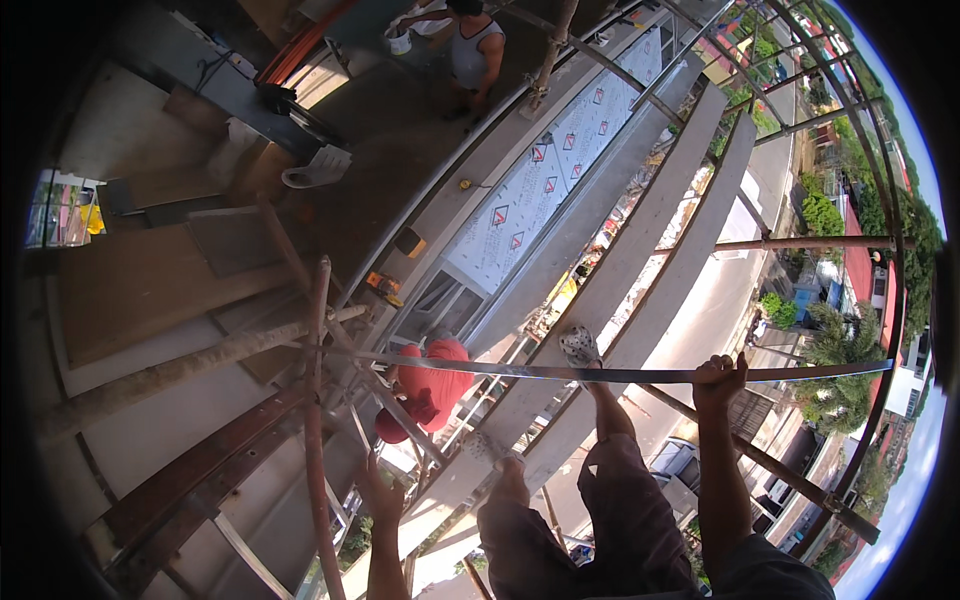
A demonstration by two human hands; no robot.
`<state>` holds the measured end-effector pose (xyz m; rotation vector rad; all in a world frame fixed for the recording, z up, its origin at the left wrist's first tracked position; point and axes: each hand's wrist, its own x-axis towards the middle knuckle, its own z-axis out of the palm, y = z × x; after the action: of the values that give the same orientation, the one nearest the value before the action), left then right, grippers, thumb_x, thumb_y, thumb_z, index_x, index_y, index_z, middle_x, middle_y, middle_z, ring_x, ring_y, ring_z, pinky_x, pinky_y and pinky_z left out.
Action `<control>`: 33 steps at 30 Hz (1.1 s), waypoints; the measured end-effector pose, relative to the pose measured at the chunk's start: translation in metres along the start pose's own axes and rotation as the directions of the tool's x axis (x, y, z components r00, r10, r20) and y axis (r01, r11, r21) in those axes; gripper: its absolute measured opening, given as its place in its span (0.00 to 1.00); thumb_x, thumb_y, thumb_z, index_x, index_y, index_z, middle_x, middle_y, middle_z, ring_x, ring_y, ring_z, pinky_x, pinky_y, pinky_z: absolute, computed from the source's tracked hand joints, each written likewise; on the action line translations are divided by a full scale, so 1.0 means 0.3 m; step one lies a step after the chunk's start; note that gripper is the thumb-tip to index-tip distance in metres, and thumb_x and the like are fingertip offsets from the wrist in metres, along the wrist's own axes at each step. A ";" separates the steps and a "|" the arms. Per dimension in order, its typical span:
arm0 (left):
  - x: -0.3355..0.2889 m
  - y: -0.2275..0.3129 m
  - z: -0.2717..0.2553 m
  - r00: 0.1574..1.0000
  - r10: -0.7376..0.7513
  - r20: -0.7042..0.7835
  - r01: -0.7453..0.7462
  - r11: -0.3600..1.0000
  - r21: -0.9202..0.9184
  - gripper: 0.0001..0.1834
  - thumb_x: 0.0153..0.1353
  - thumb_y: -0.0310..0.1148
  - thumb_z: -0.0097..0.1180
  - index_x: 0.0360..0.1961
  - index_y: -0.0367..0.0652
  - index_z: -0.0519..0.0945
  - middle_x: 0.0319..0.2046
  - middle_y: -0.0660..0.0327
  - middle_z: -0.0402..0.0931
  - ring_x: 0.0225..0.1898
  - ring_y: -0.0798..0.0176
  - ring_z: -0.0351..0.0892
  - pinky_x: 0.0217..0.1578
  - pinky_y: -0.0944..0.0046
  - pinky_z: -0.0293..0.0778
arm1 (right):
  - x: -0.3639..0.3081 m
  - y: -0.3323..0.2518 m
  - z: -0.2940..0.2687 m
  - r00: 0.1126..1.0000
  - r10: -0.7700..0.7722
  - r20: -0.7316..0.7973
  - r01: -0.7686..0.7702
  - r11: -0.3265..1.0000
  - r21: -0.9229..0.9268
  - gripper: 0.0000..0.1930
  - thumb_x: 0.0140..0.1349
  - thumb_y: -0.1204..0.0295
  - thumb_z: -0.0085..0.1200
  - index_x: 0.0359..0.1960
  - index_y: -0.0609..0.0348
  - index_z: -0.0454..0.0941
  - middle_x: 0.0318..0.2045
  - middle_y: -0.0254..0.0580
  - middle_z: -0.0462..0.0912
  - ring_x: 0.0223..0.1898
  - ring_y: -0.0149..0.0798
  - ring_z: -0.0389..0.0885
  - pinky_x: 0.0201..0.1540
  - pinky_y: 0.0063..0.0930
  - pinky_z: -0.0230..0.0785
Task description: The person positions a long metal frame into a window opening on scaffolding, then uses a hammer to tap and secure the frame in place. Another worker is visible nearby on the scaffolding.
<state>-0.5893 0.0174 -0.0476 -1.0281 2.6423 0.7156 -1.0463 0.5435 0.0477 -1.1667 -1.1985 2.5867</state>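
Note:
A long, thin metal strip (560,374) stretches across the view, from the scaffold poles on the left to the far right. My right hand (720,380) is closed round it, right of the middle. Lower on the left, my left hand (380,492) is raised beside an upright scaffold pole (316,430), fingers stretched up and apart, with nothing visible in it. Below the strip are my feet in patterned clogs (578,346), on two narrow scaffold planks (640,240). A co-worker in red (436,382) is bent low under the strip's left part.
A panel covered in printed white film (540,170) lies along the ledge, near a yellow-and-black tool (384,286). Another person in a tank top (474,55) is on the floor inside, by a white bucket (399,42). Scaffold pipes (800,243) border the right; a street lies far below.

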 end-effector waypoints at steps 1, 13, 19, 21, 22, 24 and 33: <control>0.138 0.179 -0.006 0.992 0.123 -0.008 -0.123 0.992 0.001 0.50 0.47 0.24 0.70 0.75 0.38 0.63 0.73 0.42 0.62 0.75 0.37 0.59 0.74 0.39 0.58 | 0.016 -0.011 0.026 1.000 0.011 -0.020 -0.010 1.000 0.012 0.24 0.73 0.44 0.51 0.24 0.46 0.72 0.19 0.27 0.65 0.17 0.31 0.62 0.23 0.27 0.58; 0.938 1.039 0.227 0.587 0.429 0.686 -0.487 0.865 -0.124 0.16 0.59 0.45 0.71 0.43 0.51 0.84 0.35 0.57 0.87 0.42 0.48 0.88 0.47 0.44 0.80 | 0.427 -0.487 0.085 0.995 0.014 0.101 -0.018 0.999 0.040 0.24 0.75 0.44 0.50 0.29 0.49 0.76 0.18 0.27 0.61 0.16 0.28 0.58 0.19 0.24 0.56; 0.889 1.184 0.241 0.605 0.498 0.622 -0.544 0.828 -0.134 0.15 0.59 0.47 0.71 0.33 0.49 0.83 0.26 0.56 0.85 0.31 0.45 0.88 0.33 0.44 0.80 | 0.646 -0.588 0.098 0.989 0.144 -0.033 -0.146 0.987 -0.071 0.17 0.74 0.52 0.52 0.35 0.52 0.75 0.25 0.33 0.67 0.33 0.34 0.71 0.44 0.36 0.71; 0.864 1.248 0.195 0.635 0.461 0.620 -0.555 0.830 -0.049 0.19 0.55 0.51 0.75 0.32 0.47 0.84 0.26 0.56 0.86 0.31 0.46 0.89 0.34 0.46 0.81 | 0.737 -0.600 0.069 0.975 0.200 -0.096 -0.213 0.965 -0.152 0.14 0.73 0.56 0.56 0.43 0.53 0.74 0.29 0.35 0.70 0.35 0.37 0.74 0.46 0.41 0.72; 0.866 1.287 0.182 0.650 0.448 0.613 -0.560 0.828 -0.011 0.21 0.53 0.53 0.76 0.31 0.47 0.84 0.26 0.56 0.86 0.31 0.47 0.89 0.34 0.46 0.81 | 0.813 -0.618 -0.001 0.976 0.218 -0.010 -0.213 0.945 -0.246 0.14 0.72 0.58 0.57 0.46 0.54 0.73 0.30 0.36 0.71 0.36 0.38 0.75 0.46 0.43 0.73; 0.881 1.390 0.195 0.645 0.440 0.625 -0.525 0.849 -0.056 0.22 0.51 0.55 0.77 0.30 0.47 0.85 0.25 0.55 0.86 0.31 0.47 0.89 0.34 0.46 0.82 | 0.938 -0.733 -0.193 0.971 0.194 0.140 -0.120 0.901 -0.417 0.17 0.70 0.62 0.61 0.53 0.55 0.71 0.33 0.39 0.73 0.39 0.41 0.77 0.48 0.48 0.74; 0.890 1.374 0.083 0.716 0.364 0.596 -0.474 0.880 0.032 0.19 0.50 0.51 0.73 0.31 0.48 0.87 0.25 0.53 0.86 0.31 0.43 0.89 0.36 0.46 0.84 | 1.055 -0.560 0.238 0.964 -0.133 -0.229 -0.135 0.494 -0.859 0.42 0.66 0.45 0.65 0.73 0.55 0.64 0.55 0.50 0.72 0.49 0.49 0.79 0.48 0.51 0.77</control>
<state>-1.0648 0.1392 -0.0175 -0.0911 2.3272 0.7053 -1.3593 0.7248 -0.0030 -1.5286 -2.5425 1.5947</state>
